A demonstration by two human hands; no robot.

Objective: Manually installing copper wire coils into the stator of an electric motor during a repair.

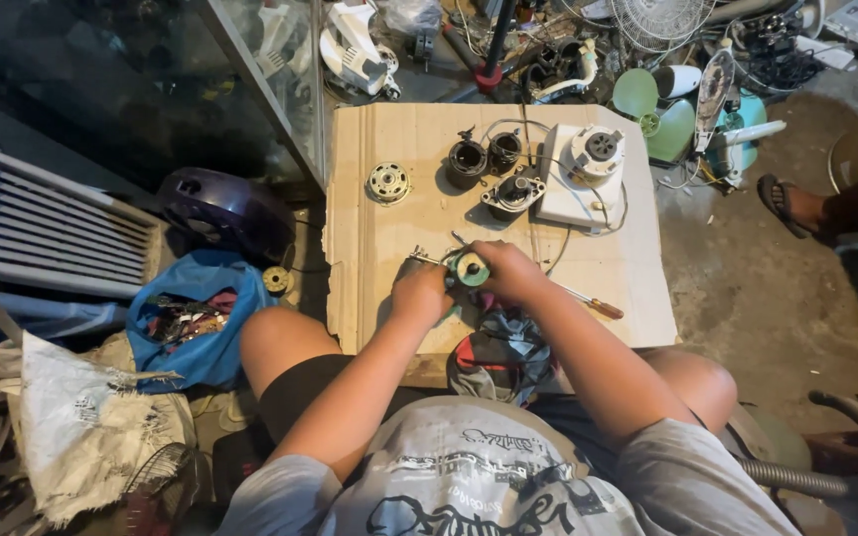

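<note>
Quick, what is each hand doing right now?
Left hand: closed, gripping the small green round part.
Right hand: closed on the same green part from the other side.

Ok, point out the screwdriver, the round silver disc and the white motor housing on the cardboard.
screwdriver [605, 309], head view, on its orange-brown handle.
round silver disc [388, 183], head view, on its centre.
white motor housing [576, 189], head view, on its flat white base below the round top.

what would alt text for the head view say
Seen from above, a seated person's left hand and right hand hold a small green round part over a cardboard sheet strewn with motor parts and a screwdriver.
</note>
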